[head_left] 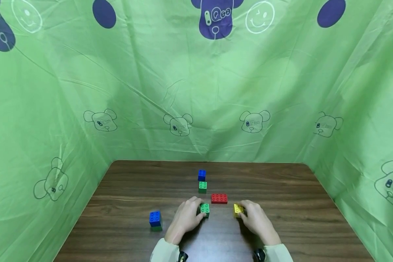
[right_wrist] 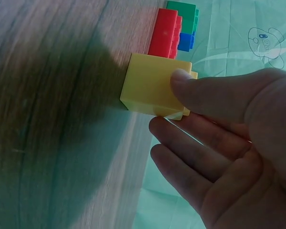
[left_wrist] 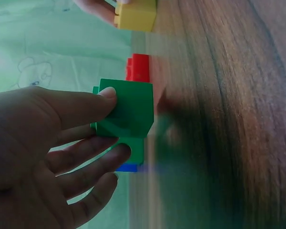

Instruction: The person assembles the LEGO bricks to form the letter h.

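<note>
My left hand (head_left: 200,213) pinches a green block (head_left: 205,209) that sits on the brown wooden table (head_left: 281,225). In the left wrist view the thumb (left_wrist: 86,102) lies on one side of that green block (left_wrist: 128,112) and the fingers curl under it. My right hand (head_left: 241,214) pinches a yellow block (head_left: 238,209) a little to the right. In the right wrist view the thumb (right_wrist: 205,90) presses the side of the yellow block (right_wrist: 150,86), which touches the tabletop. A red block (head_left: 219,198) lies just beyond, between the two hands.
Farther back stand another green block (head_left: 202,187) and a blue block (head_left: 201,175). A blue block stacked on a green one (head_left: 155,219) stands to the left of my left hand. A green printed curtain (head_left: 196,91) closes in the table at the back and both sides.
</note>
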`<move>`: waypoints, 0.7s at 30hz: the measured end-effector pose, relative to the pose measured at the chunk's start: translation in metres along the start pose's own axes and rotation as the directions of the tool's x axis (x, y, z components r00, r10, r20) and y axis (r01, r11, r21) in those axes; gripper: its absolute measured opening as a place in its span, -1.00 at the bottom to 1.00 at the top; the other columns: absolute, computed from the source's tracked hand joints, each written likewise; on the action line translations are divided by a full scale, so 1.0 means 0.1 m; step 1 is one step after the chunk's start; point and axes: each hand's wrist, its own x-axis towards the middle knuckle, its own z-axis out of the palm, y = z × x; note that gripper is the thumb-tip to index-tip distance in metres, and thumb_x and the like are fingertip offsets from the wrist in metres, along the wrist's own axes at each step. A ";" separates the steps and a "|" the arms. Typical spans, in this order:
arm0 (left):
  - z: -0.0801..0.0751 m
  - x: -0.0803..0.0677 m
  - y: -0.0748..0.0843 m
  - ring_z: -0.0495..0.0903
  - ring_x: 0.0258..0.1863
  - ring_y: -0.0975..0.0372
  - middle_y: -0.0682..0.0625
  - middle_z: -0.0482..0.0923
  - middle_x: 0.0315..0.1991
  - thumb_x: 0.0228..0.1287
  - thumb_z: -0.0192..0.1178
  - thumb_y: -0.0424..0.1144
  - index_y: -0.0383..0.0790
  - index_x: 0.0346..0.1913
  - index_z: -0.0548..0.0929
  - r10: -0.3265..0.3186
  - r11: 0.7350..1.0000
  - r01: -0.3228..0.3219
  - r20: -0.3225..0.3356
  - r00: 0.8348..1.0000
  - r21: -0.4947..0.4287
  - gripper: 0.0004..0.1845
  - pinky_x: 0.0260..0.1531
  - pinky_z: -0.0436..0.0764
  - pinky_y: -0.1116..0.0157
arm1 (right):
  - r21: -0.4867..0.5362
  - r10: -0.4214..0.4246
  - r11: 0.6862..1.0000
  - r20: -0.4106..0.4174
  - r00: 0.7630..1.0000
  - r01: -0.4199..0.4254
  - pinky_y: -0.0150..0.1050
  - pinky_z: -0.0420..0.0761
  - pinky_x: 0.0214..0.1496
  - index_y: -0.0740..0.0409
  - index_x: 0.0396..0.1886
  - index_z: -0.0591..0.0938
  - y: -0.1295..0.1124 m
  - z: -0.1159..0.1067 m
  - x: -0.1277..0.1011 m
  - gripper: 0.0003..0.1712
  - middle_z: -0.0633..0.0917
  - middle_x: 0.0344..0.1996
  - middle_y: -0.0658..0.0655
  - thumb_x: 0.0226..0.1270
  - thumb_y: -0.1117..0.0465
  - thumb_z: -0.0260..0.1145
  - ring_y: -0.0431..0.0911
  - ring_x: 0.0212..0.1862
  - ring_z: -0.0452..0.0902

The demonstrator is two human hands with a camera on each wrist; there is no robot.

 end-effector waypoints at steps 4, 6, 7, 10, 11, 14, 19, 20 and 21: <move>-0.09 -0.14 0.05 0.60 -0.17 0.26 0.08 0.60 -0.11 0.11 0.33 -0.07 -0.12 0.00 0.62 0.013 0.999 -0.013 0.004 1.000 -0.039 -0.61 -0.16 0.59 0.23 | 0.006 0.000 1.000 0.000 1.000 0.000 -0.11 0.60 -0.07 0.14 -0.18 0.68 0.01 0.01 0.00 -0.67 0.70 -0.22 0.08 -0.02 0.33 0.46 -0.06 -0.14 0.62; -0.13 -0.23 0.09 0.59 -0.18 0.29 0.11 0.60 -0.11 0.11 0.33 -0.06 -0.09 0.00 0.61 0.022 0.998 -0.021 0.005 1.000 -0.053 -0.61 -0.16 0.59 0.24 | 0.011 0.006 1.000 0.007 1.000 -0.006 -0.12 0.60 -0.09 0.12 -0.18 0.68 0.01 0.00 0.00 -0.68 0.69 -0.22 0.06 -0.01 0.32 0.46 -0.08 -0.15 0.62; -0.15 -0.28 0.11 0.60 -0.18 0.29 0.12 0.60 -0.11 0.11 0.34 -0.07 -0.08 0.00 0.61 0.026 0.997 -0.026 0.007 1.000 -0.066 -0.62 -0.17 0.59 0.24 | 0.014 0.010 1.000 0.010 1.000 -0.010 -0.12 0.60 -0.10 0.11 -0.18 0.68 0.01 0.00 0.00 -0.68 0.69 -0.22 0.06 0.00 0.32 0.46 -0.09 -0.16 0.61; -0.17 -0.44 0.17 0.60 -0.16 0.29 0.15 0.59 -0.12 0.10 0.34 -0.06 -0.05 -0.01 0.61 0.031 0.994 -0.029 0.024 0.999 -0.103 -0.62 -0.15 0.59 0.25 | 0.020 0.014 1.000 0.015 1.000 -0.014 -0.11 0.60 -0.09 0.13 -0.16 0.68 0.00 0.00 0.00 -0.68 0.69 -0.22 0.06 0.00 0.32 0.46 -0.08 -0.15 0.61; -0.17 -0.48 0.19 0.60 -0.16 0.30 0.17 0.59 -0.13 0.10 0.34 -0.06 -0.04 -0.02 0.61 0.037 0.993 -0.033 0.031 0.999 -0.112 -0.63 -0.16 0.59 0.26 | 0.016 0.013 1.000 0.013 1.000 -0.013 -0.11 0.60 -0.09 0.13 -0.16 0.68 0.00 0.00 0.00 -0.68 0.69 -0.21 0.07 0.01 0.32 0.46 -0.08 -0.14 0.62; -0.14 -0.59 0.22 0.58 -0.16 0.35 0.23 0.57 -0.15 0.11 0.32 -0.03 0.02 -0.04 0.60 0.036 0.989 -0.026 0.068 0.997 -0.142 -0.66 -0.19 0.58 0.31 | 0.005 0.002 1.000 0.001 1.000 -0.002 -0.09 0.60 -0.07 0.15 -0.15 0.67 0.01 0.01 -0.02 -0.66 0.69 -0.20 0.09 0.00 0.33 0.46 -0.05 -0.12 0.62; -0.09 -0.72 0.24 0.55 -0.17 0.39 0.27 0.55 -0.14 0.09 0.34 -0.02 0.03 -0.05 0.60 0.014 0.990 0.004 0.126 0.992 -0.143 -0.65 -0.19 0.57 0.31 | 0.007 -0.009 1.000 -0.007 1.000 0.009 -0.07 0.60 -0.05 0.16 -0.11 0.66 0.02 0.03 -0.04 -0.64 0.69 -0.17 0.10 0.01 0.33 0.44 -0.02 -0.09 0.62; -0.09 -0.73 0.24 0.55 -0.17 0.40 0.27 0.55 -0.14 0.08 0.34 -0.02 0.04 -0.05 0.60 0.006 0.988 0.016 0.144 0.990 -0.151 -0.65 -0.20 0.56 0.30 | 0.007 -0.012 1.000 -0.010 1.000 0.012 -0.07 0.60 -0.05 0.17 -0.11 0.66 0.02 0.03 -0.04 -0.64 0.69 -0.17 0.11 0.02 0.33 0.44 -0.02 -0.09 0.62; -0.08 -0.75 0.24 0.54 -0.17 0.40 0.27 0.54 -0.14 0.07 0.35 -0.03 0.04 -0.06 0.60 0.002 0.987 0.024 0.157 0.988 -0.161 -0.65 -0.19 0.56 0.30 | 0.009 -0.012 1.000 -0.009 1.000 0.012 -0.07 0.60 -0.04 0.16 -0.10 0.66 0.03 0.04 -0.04 -0.64 0.68 -0.17 0.10 0.02 0.33 0.43 -0.02 -0.08 0.62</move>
